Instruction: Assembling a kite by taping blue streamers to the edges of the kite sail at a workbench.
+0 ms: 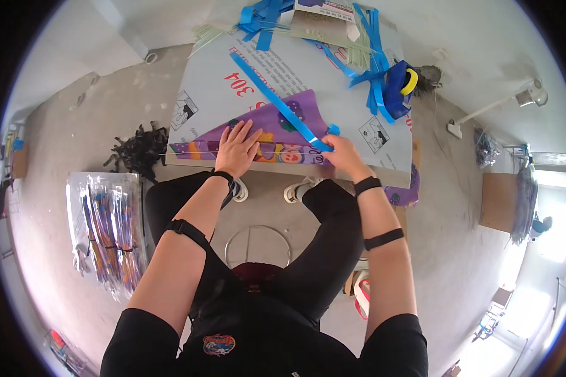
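Observation:
A purple printed sheet [272, 127], roughly triangular, lies along the near edge of the table with its narrow end to the left. My left hand [238, 148] rests flat on it, fingers spread. A long blue strip [277, 102] runs slantwise across the sheet from the far left down to my right hand [346, 156]. That hand is closed on the strip's near end at the sheet's right corner; its fingertips are partly hidden. A thin pale rod pokes out past the sheet's left tip.
On the table's right side stands a blue tape dispenser [393, 94] with a yellow roll. Blue strips [376, 69], pale thin sticks [358, 58] and an open box [324, 22] lie at the back. Black strips [141, 149] and clear-bagged bundles [110, 220] are on the floor at left.

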`<state>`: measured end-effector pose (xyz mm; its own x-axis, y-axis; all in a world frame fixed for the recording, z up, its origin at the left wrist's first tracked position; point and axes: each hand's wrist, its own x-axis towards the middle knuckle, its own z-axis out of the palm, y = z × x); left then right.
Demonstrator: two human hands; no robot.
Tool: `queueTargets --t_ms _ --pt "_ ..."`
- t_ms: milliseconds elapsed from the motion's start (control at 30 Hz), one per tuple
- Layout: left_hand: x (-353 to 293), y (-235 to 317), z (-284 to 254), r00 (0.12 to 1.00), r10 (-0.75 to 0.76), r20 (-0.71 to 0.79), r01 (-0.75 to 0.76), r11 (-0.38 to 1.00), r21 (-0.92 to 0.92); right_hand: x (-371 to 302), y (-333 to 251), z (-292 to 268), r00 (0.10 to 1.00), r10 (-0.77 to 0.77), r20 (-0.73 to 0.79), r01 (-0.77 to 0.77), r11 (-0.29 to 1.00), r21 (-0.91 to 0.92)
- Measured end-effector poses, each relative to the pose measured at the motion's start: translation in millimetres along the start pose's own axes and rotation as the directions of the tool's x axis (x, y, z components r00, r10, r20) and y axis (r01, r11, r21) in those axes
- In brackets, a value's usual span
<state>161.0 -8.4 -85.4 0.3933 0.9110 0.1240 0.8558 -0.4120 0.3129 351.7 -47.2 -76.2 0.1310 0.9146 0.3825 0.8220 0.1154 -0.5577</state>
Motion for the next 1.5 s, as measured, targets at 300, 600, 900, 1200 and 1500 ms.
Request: queueTargets --t_ms 300,600,900,1200,1500 --pt "18.2 7.6 14.6 1.000 0.030 0.004 -0.030 0.999 -0.042 19.7 22.8 -9.6 0.996 0.073 0.048 -0.059 0.967 -0.249" --pt "20.9 0.9 20.1 1.000 0.019 0.019 -0.019 1.000 -0.012 41.5 44.5 -24.0 0.996 0.060 -0.063 -0.078 0.941 -0.330" --pt "2.8 -7.4 5.4 1.000 -0.020 0.015 0.020 1.000 0.021 63.8 54.7 -28.3 0.866 0.247 0.435 -0.266 0.964 -0.018" --pt "-8.7 -17.8 -26.3 0.999 -0.032 -0.026 0.034 0.996 0.078 96.5 103.6 -113.8 0.771 -0.080 0.631 0.354 0.878 -0.321" --pt "-10.3 -5.4 -24.6 0.997 0.004 -0.071 0.002 0.996 0.084 160.5 124.8 -153.0 0.735 -0.120 0.667 0.650 0.404 -0.644"
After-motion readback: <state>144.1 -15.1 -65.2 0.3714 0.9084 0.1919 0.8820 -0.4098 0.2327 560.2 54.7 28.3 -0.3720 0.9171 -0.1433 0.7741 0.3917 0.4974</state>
